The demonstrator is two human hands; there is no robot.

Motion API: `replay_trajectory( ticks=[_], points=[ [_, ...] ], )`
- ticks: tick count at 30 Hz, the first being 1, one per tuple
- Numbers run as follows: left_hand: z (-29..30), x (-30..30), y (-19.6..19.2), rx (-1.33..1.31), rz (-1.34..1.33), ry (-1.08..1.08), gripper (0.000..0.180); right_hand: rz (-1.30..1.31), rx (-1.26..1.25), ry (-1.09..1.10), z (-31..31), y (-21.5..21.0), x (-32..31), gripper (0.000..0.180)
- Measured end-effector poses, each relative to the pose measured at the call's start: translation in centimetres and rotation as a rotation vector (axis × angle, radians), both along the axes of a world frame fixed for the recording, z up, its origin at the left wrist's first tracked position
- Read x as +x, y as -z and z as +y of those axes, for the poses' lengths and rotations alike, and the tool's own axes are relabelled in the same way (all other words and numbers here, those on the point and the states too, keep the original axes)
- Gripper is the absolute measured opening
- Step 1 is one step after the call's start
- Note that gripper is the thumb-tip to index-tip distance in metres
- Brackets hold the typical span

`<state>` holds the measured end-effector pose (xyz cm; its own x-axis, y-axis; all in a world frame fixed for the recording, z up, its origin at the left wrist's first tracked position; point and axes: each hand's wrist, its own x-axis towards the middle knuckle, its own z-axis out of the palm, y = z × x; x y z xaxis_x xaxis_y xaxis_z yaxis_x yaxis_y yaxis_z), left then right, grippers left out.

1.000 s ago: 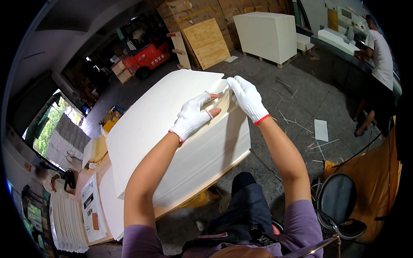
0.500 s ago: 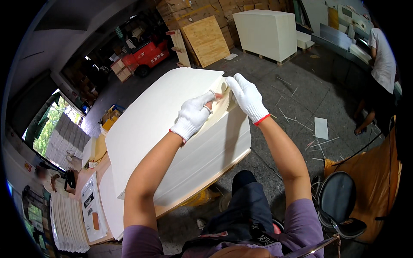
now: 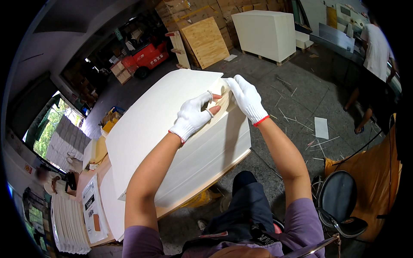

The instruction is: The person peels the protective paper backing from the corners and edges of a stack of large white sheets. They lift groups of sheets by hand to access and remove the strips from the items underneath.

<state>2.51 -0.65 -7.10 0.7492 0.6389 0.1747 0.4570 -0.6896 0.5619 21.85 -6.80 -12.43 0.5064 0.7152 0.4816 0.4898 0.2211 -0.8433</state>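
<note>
A tall stack of large cream paper sheets [image 3: 155, 120] lies on a wooden pallet board [image 3: 202, 189] in front of me. Both my hands wear white knit gloves. My left hand [image 3: 194, 115] pinches the lifted corner of the upper sheets near the stack's far right corner. My right hand [image 3: 246, 98] grips the same curled-up corner from the right side. The corner bends upward between the two hands.
A red forklift [image 3: 146, 56] stands at the back, beside leaning plywood boards [image 3: 206, 41] and a big cream block on a pallet [image 3: 266, 28]. A person [image 3: 376, 51] stands at a machine on the right. A black stool [image 3: 340, 202] is at my right; paper piles [image 3: 69, 219] lie left.
The corner of the sheets has curled higher between my hands, and both hands have shifted slightly along it. The person at the right has stepped nearer.
</note>
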Motion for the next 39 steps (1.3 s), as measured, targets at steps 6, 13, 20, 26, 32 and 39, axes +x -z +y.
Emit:
replay_trajectory(
  ticks=[6,13,20,26,32,39],
  points=[
    [0.1,0.1,0.4,0.091,-0.066,0.005,0.036,0.043,-0.053,-0.017,-0.4,-0.7,-0.2,0.049],
    [-1.1,0.7,-1.2,0.072,0.152,-0.045,0.034,0.042,-0.035,-0.022,-0.3,-0.2,0.1,0.048],
    [-0.2,0.3,0.2,0.173,0.013,0.031,0.038,0.064,-0.038,-0.034,-0.2,-0.3,-0.1,0.047],
    [-0.7,0.4,0.2,0.147,-0.061,0.050,0.036,0.097,-0.097,-0.044,-0.8,-1.1,-0.3,0.049],
    [-0.9,0.5,-0.6,0.146,0.085,0.026,0.038,0.044,-0.043,-0.017,-0.5,-0.5,-0.2,0.047],
    [-0.5,0.2,0.1,0.249,-0.003,0.125,0.038,0.088,-0.071,-0.030,-0.8,-0.5,-0.3,0.046]
  ],
)
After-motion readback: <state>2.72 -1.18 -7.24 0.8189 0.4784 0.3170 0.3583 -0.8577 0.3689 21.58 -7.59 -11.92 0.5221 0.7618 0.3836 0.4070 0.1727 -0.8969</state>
